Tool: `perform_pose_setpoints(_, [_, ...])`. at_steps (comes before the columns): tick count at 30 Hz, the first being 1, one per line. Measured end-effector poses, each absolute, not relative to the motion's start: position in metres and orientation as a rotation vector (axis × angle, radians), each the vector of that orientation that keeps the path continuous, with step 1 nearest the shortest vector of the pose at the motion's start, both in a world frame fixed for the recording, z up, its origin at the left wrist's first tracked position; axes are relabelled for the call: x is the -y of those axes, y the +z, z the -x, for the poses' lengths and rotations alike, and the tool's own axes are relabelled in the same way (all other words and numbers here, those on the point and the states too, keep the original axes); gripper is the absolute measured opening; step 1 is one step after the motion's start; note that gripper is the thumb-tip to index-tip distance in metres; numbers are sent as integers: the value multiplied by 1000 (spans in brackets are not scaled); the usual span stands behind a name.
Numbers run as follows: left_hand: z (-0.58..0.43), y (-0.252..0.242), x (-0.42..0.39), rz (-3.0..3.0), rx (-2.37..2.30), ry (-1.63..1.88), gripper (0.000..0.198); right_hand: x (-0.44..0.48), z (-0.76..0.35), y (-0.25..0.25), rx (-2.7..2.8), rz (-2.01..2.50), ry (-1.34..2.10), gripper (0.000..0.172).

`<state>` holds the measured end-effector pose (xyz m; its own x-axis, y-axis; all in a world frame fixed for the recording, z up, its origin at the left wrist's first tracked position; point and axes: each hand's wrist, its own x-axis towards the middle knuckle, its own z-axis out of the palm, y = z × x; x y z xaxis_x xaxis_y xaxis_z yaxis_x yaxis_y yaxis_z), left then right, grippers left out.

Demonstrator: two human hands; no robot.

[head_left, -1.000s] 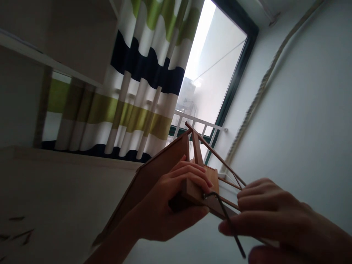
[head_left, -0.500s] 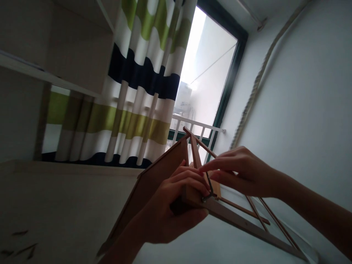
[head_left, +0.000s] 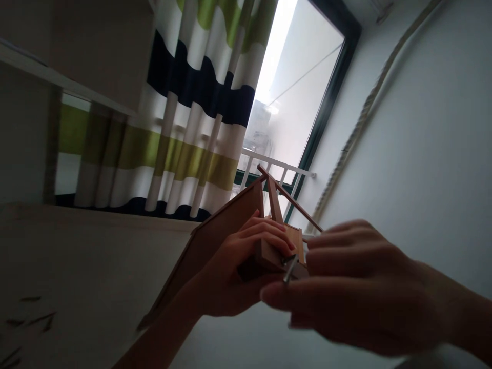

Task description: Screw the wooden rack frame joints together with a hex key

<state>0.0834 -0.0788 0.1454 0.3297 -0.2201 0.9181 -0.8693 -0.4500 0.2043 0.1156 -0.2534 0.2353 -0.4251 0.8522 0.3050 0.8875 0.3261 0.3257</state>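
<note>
A brown wooden furniture frame (head_left: 274,202) with a flat panel (head_left: 230,215) rises in the middle of the view. My left hand (head_left: 238,271) is wrapped round the end of one of its wooden bars (head_left: 267,256), fingers over the top and thumb beneath. At that bar end a thin metal hex key (head_left: 291,270) meets a bolt. My right hand (head_left: 357,287), a little blurred, is closed with thumb and fingers at the key. It covers most of the frame's right side.
Several small dark pieces (head_left: 40,322) lie at the lower left. Behind the frame are a striped curtain (head_left: 200,107), a window (head_left: 303,77) and a white railing (head_left: 282,165). A wrapped pipe (head_left: 361,120) runs along the right wall; a shelf (head_left: 92,56) hangs upper left.
My right hand has come down and nearer to the camera, from above the bar to its near side. The hex key has turned and points toward me. My left hand keeps its grip.
</note>
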Motion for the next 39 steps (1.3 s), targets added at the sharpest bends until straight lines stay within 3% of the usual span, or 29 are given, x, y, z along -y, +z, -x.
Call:
perform_pose_setpoints(4, [-83,142,78,-1920,892,1206,22,223,-133,250,2385,1622,-488,19])
perform_pose_setpoints(12, [-80,150,80,-1919,902,1145,18,238,-181,233,2221,1808,-520,26])
perform_pose_setpoints(17, [-82,150,81,-1881,943,1127,20,262,-182,216,2228,1855,-1060,33])
perform_pose_setpoints(23, [-80,147,81,-1897,946,1195,24,260,-166,207,2094,1873,-1324,13])
perform_pose_setpoints(39, [-77,144,87,-1932,923,1234,25,265,-131,198,1859,2122,-582,29])
